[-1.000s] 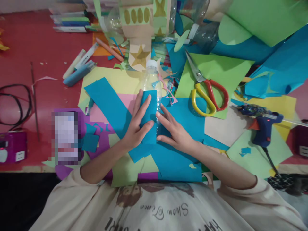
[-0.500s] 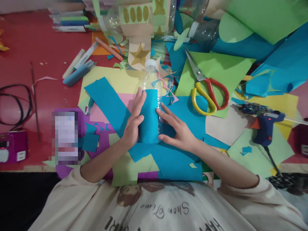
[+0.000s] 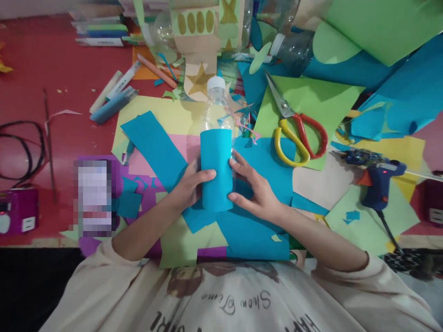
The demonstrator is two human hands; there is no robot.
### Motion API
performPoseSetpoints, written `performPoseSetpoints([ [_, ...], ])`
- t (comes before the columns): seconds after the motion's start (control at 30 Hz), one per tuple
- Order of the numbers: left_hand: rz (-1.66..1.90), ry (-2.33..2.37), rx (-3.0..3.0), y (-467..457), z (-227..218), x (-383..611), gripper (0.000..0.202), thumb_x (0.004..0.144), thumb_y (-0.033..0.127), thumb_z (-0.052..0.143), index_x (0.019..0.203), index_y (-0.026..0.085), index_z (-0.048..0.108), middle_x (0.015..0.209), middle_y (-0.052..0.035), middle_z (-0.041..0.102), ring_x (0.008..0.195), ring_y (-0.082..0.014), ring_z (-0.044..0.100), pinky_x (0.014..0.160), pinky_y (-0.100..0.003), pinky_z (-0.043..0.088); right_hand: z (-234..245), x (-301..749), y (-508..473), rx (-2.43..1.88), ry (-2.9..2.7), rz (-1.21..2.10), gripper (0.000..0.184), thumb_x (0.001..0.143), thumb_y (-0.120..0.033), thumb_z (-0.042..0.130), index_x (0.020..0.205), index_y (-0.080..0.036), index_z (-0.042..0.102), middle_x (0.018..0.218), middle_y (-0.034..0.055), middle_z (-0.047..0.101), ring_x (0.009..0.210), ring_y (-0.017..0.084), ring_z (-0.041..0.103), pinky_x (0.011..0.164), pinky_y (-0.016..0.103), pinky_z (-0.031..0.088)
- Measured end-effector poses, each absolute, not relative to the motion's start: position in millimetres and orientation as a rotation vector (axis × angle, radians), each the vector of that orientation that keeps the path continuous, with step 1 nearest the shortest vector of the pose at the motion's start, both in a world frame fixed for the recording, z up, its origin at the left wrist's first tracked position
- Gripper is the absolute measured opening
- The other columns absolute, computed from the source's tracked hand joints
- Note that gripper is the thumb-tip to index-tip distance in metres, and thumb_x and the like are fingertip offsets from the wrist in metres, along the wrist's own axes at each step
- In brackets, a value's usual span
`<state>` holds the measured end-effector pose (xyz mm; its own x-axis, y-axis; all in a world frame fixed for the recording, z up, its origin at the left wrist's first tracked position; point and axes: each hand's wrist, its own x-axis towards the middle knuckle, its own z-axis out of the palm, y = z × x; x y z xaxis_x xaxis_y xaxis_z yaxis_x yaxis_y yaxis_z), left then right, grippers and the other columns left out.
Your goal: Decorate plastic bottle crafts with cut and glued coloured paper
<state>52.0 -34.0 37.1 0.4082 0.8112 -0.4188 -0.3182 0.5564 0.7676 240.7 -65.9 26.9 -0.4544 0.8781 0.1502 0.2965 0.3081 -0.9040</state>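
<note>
In the head view both hands are busy with a bottle (image 3: 217,113), which is sitting right between them. The left grip (image 3: 192,183) is holding its left side, thumb pressing on the front of the blue paper (image 3: 217,147) that's covering the bottle's middle and lower part, other fingers mostly hiding behind. The right grip (image 3: 258,190) is holding the other side, with the thumb and a fingertip touching the paper's right edge. The white cap (image 3: 216,83) is pointing away from the person, past both grips. I can't tell if the bottle is touching the sheets underneath or floating slightly above.

Just left of the left grip, a blue strip (image 3: 152,143) is lying at a slant. Farther left, a pixelated phone (image 3: 93,198) is lying flat, and some pens (image 3: 112,106) are sitting up beyond it on the red worktop (image 3: 51,60). Straight past the cap, a star (image 3: 200,79) is showing on a pale strip. Up and right of the right grip, scissors (image 3: 285,109) are lying on green paper, red and yellow handles nearer the grip. Well off to its right, a glue gun (image 3: 378,186) is resting with its nozzle pointing left.
</note>
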Motion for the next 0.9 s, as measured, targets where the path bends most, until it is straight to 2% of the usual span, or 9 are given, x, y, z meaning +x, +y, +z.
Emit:
performPoseSetpoints([
  [0.1,0.818,0.89,0.629,-33,40,52,0.056,0.065,0.041,0.079,0.115,0.028,0.057,0.12,-0.0013,0.071,0.131,-0.037,0.053,0.098,-0.052,0.055,26,242,-64,-1.076,-1.969,1.011,0.064,0.092,-0.056,0.051,0.147,-0.026,0.039,0.162,0.0112,0.027,0.148,0.03,0.027,0.116,0.056,0.038],
  [0.17,0.818,0.893,0.63,-31,40,51,0.059,0.064,0.04,0.079,0.117,0.028,0.057,0.118,-0.0013,0.072,0.13,-0.0359,0.055,0.1,-0.052,0.053,26,242,-63,-1.096,-1.992,0.936,0.062,0.092,-0.056,0.051,0.145,-0.026,0.041,0.164,0.0098,0.02,0.149,0.031,0.024,0.117,0.056,0.036],
  [0.3,0.763,0.859,0.623,-25,37,49,0.059,0.069,0.05,0.07,0.12,0.022,0.06,0.114,-0.0044,0.074,0.128,-0.0378,0.055,0.102,-0.053,0.052,27,242,-60,-1.018,-2.07,0.86,0.062,0.093,-0.054,0.05,0.146,-0.025,0.039,0.158,0.011,0.036,0.148,0.028,0.028,0.119,0.057,0.033],
  [0.37,0.741,0.861,0.611,-22,35,48,0.059,0.07,0.051,0.066,0.122,0.022,0.06,0.112,-0.0046,0.075,0.128,-0.038,0.056,0.101,-0.053,0.052,27,242,-59,-1.015,-2.095,0.865,0.064,0.092,-0.056,0.05,0.147,-0.025,0.038,0.156,0.0109,0.039,0.148,0.028,0.03,0.119,0.058,0.032],
  [0.5,0.729,0.918,0.58,-19,33,43,0.059,0.068,0.046,0.071,0.122,0.025,0.061,0.11,-0.003,0.075,0.124,-0.0362,0.06,0.098,-0.051,0.055,29,244,-58,-1.037,-2.117,0.872,0.07,0.092,-0.056,0.051,0.151,-0.024,0.031,0.157,0.012,0.037,0.147,0.028,0.031,0.118,0.057,0.035],
  [0.67,0.677,0.883,0.531,-19,29,39,0.056,0.065,0.049,0.077,0.113,0.023,0.066,0.105,-0.0038,0.077,0.119,-0.0375,0.063,0.095,-0.051,0.056,30,245,-59,-0.987,-2.161,0.801,0.081,0.092,-0.05,0.054,0.158,-0.026,0.012,0.161,0.0104,0.029,0.148,0.028,0.029,0.119,0.048,0.037],
  [0.8,0.718,0.883,0.539,-18,31,40,0.063,0.059,0.052,0.082,0.111,0.02,0.066,0.105,-0.0052,0.077,0.114,-0.0379,0.065,0.092,-0.05,0.058,29,244,-59,-0.96,-2.162,0.765,0.085,0.093,-0.046,0.055,0.158,-0.029,0.002,0.163,0.0101,0.024,0.147,0.026,0.031,0.117,0.043,0.04],
  [0.9,0.706,0.942,0.536,-18,35,40,0.069,0.059,0.053,0.082,0.114,0.017,0.063,0.107,-0.0077,0.076,0.111,-0.037,0.066,0.088,-0.047,0.059,27,244,-60,-0.97,-2.174,0.745,0.085,0.093,-0.048,0.052,0.158,-0.028,0.0,0.162,0.0112,0.024,0.147,0.027,0.033,0.115,0.044,0.042],
])
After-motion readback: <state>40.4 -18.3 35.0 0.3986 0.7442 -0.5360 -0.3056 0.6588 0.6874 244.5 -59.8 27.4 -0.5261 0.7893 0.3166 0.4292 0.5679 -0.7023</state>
